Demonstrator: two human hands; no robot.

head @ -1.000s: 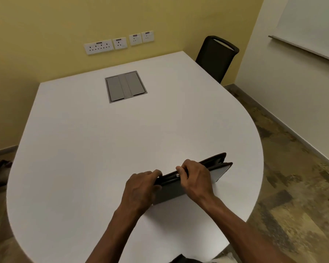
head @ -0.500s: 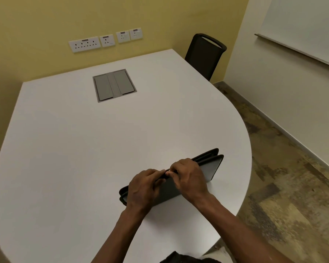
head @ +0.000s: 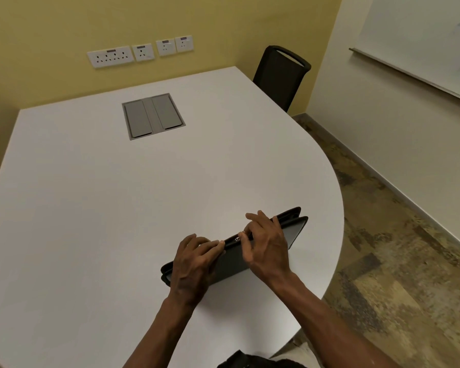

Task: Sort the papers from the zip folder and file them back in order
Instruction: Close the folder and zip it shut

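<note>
Head view. Your zip folder (head: 234, 261) stands on its long edge on the white desk (head: 117, 208), near the desk's rounded right rim, running diagonally from near-left to far-right. Dark cover faces you; the zipped edge points up.

Left hand (head: 194, 264): grip clamped on the folder's upper edge toward its near-left end, thumb on your side, fingers curled over the top. The folder's near-left corner shows just beyond the hand's left side.

Right hand (head: 266, 245): thumb and forefinger pinched together on the small metal zip pull (head: 237, 238) at the top edge, remaining fingers spread and lifted above the folder. The pull sits between your two hands, close to the left fingertips.

Folder's far-right end (head: 298, 221) is uncovered; two layers show there with a narrow gap between them. No papers visible.

Open room: the desk is bare to the left and ahead of the folder, up to the grey cable hatch (head: 153, 116), which is set flush and well apart from your hands. To the right, the curved desk edge is near the folder's far end; floor (head: 396, 261) lies beyond it. Black chair (head: 280, 75) stands at the far right corner, wall sockets (head: 140, 52) behind the desk.
</note>
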